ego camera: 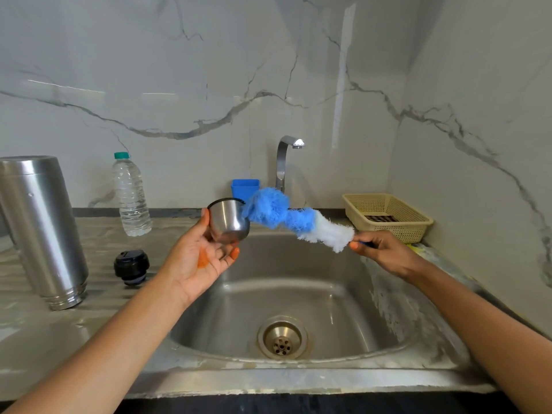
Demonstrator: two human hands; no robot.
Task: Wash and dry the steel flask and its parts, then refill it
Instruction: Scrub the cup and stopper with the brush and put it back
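Head view: flask (pixel 41 231) upright, mouth down

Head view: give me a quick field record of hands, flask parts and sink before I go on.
left hand: holds small round steel cup over the steel sink
right hand: grips fluffy blue-and-white brush by its handle, blue end at the cup's mouth
flask body: tall steel flask, upside down on the counter, left of sink
stopper: black round stopper on counter beside flask
tap: curved steel tap, no water visible
bottle: clear plastic bottle, green cap, upright on counter
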